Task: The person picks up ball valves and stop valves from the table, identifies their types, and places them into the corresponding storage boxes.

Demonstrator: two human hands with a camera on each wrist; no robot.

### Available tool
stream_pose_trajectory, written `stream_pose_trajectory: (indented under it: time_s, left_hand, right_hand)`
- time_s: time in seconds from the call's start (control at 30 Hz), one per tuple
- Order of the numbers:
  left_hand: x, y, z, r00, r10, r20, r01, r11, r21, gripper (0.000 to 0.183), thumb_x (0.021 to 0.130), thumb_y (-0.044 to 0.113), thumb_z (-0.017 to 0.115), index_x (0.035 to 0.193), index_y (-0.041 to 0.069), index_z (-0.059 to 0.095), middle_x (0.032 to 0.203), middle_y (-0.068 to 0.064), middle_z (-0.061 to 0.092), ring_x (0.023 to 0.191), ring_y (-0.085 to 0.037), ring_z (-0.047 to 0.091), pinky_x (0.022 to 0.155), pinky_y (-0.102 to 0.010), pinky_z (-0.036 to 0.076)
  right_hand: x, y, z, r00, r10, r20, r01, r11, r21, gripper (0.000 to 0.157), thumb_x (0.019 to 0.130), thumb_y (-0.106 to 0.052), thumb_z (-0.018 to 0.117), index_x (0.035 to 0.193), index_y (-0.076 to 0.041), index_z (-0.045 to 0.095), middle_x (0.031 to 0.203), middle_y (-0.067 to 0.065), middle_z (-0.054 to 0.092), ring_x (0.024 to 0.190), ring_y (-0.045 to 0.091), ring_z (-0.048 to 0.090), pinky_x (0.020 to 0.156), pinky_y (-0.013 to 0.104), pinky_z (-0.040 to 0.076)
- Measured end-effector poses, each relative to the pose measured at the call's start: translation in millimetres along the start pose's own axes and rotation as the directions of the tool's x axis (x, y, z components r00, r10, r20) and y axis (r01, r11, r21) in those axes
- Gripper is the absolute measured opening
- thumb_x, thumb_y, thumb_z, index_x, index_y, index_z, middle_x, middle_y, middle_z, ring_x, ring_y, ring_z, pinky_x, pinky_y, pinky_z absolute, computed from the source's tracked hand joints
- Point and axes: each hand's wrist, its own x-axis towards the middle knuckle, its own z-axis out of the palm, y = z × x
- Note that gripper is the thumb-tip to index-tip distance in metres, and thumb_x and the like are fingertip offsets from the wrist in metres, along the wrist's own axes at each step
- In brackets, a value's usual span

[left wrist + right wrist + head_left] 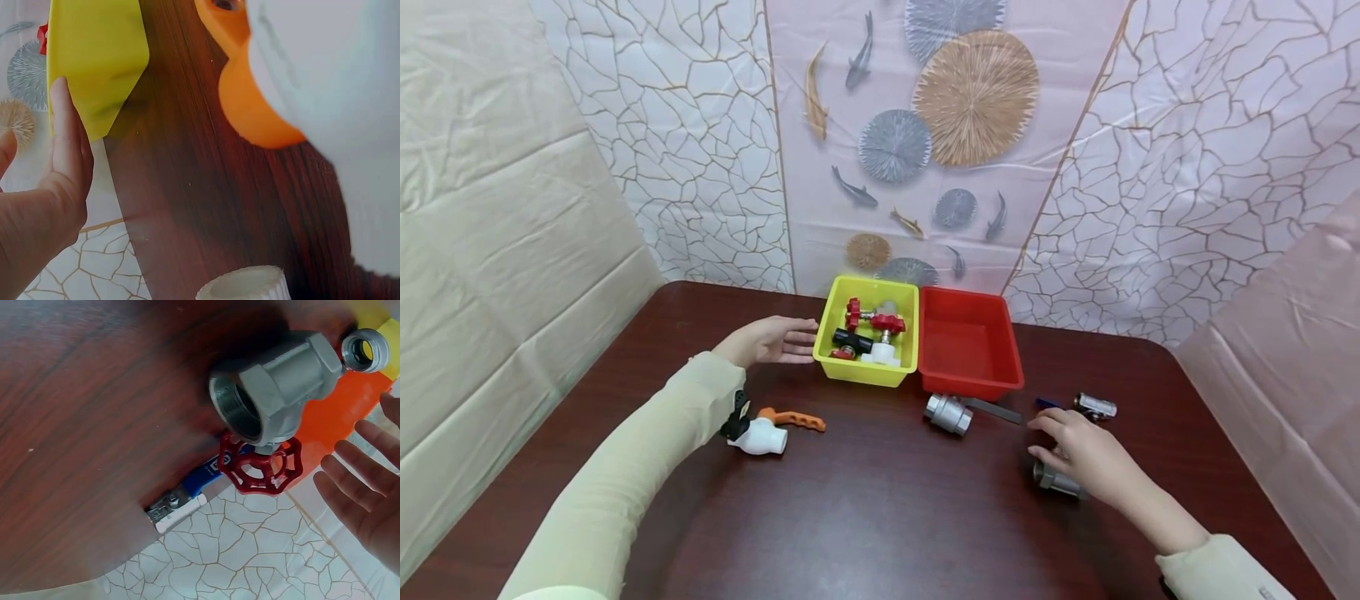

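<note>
My left hand [775, 340] is at the left wall of a yellow bin [867, 375], fingers straight and fingertips right at its side. Inside the bin lie several valves, among them a white one [883, 353] with a red handwheel and a black one [853, 340]. My right hand [1078, 450] hovers around a metal gate valve [1054, 479], partly covering it in the head view. In the right wrist view its fingers [362, 465] are spread and hold nothing; the valve's red handwheel [262, 469] shows beside them.
A red bin [967, 342] with nothing in it adjoins the yellow one. In front lies a metal ball valve [950, 414] with a grey lever. Beyond my right hand is a blue-handled ball valve [1096, 406]. A white ball valve [763, 437] with orange handle lies near my left wrist.
</note>
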Motion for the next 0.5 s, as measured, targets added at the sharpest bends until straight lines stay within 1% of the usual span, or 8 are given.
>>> stream_pose_trajectory:
  time_s: [0.07, 0.13, 0.2, 0.33, 0.4, 0.5]
  left_hand:
    - [0.8, -0.5, 0.0, 1.000, -0.005, -0.002, 0.005, 1.000, -0.009, 0.050, 0.099, 0.026, 0.046, 0.145, 0.008, 0.035, 0.148, -0.016, 0.038, 0.130, -0.030, 0.045, 0.100, -0.038, 0.045]
    - [2.1, -0.9, 0.2, 1.000, -0.007, -0.007, 0.007, 1.000, -0.027, 0.049, 0.099, 0.025, 0.046, 0.144, 0.008, 0.036, 0.148, -0.015, 0.038, 0.127, -0.028, 0.047, 0.101, -0.038, 0.044]
    - [3.8, -1.4, 0.7, 1.000, -0.005, -0.011, 0.004, 0.999, -0.051, 0.049, 0.099, 0.024, 0.046, 0.144, 0.009, 0.037, 0.148, -0.014, 0.039, 0.120, -0.024, 0.052, 0.103, -0.037, 0.042]
    - [6.7, -2.2, 1.7, 1.000, -0.001, -0.031, -0.001, 0.997, -0.083, 0.048, 0.099, 0.024, 0.047, 0.143, 0.010, 0.039, 0.147, -0.012, 0.041, 0.101, -0.017, 0.056, 0.105, -0.036, 0.041]
    - [7.2, -2.7, 2.2, 0.999, 0.003, -0.033, -0.005, 0.998, -0.064, 0.048, 0.098, 0.023, 0.049, 0.144, 0.010, 0.039, 0.147, -0.012, 0.041, 0.101, -0.016, 0.057, 0.105, -0.036, 0.041]
    - [7.5, -3.1, 3.9, 1.000, 0.010, -0.029, -0.011, 0.999, -0.034, 0.050, 0.097, 0.021, 0.051, 0.144, 0.011, 0.039, 0.146, -0.012, 0.042, 0.112, -0.019, 0.054, 0.105, -0.035, 0.041]
  right_hand:
    - [-3, 0, -0.8, 1.000, 0.005, 0.027, -0.005, 1.000, -0.017, 0.030, 0.074, -0.022, 0.079, 0.098, -0.006, 0.069, 0.099, 0.010, 0.066, 0.086, 0.024, 0.063, 0.064, 0.037, 0.054]
    - [-5, 1, -1.9, 0.999, 0.003, 0.048, -0.002, 1.000, -0.014, 0.033, 0.074, -0.024, 0.079, 0.099, -0.006, 0.069, 0.100, 0.010, 0.066, 0.092, 0.027, 0.062, 0.069, 0.040, 0.054]
    - [-8, 3, -3.1, 0.997, 0.009, 0.075, -0.010, 1.000, 0.006, 0.036, 0.073, -0.025, 0.079, 0.101, -0.005, 0.068, 0.102, 0.010, 0.065, 0.094, 0.029, 0.062, 0.071, 0.041, 0.054]
    - [-13, 7, -3.6, 0.992, 0.032, 0.124, -0.038, 0.998, 0.048, 0.041, 0.073, -0.026, 0.079, 0.106, -0.004, 0.066, 0.103, 0.009, 0.062, 0.089, 0.026, 0.059, 0.072, 0.041, 0.052]
    - [-15, 10, -2.5, 0.990, 0.031, 0.141, -0.041, 0.997, 0.068, 0.043, 0.073, -0.025, 0.079, 0.108, -0.004, 0.066, 0.102, 0.009, 0.061, 0.086, 0.025, 0.059, 0.071, 0.041, 0.051]
    - [-18, 13, -0.6, 0.989, 0.017, 0.150, -0.031, 0.995, 0.092, 0.045, 0.072, -0.025, 0.080, 0.108, -0.003, 0.065, 0.102, 0.010, 0.060, 0.085, 0.025, 0.059, 0.072, 0.043, 0.051]
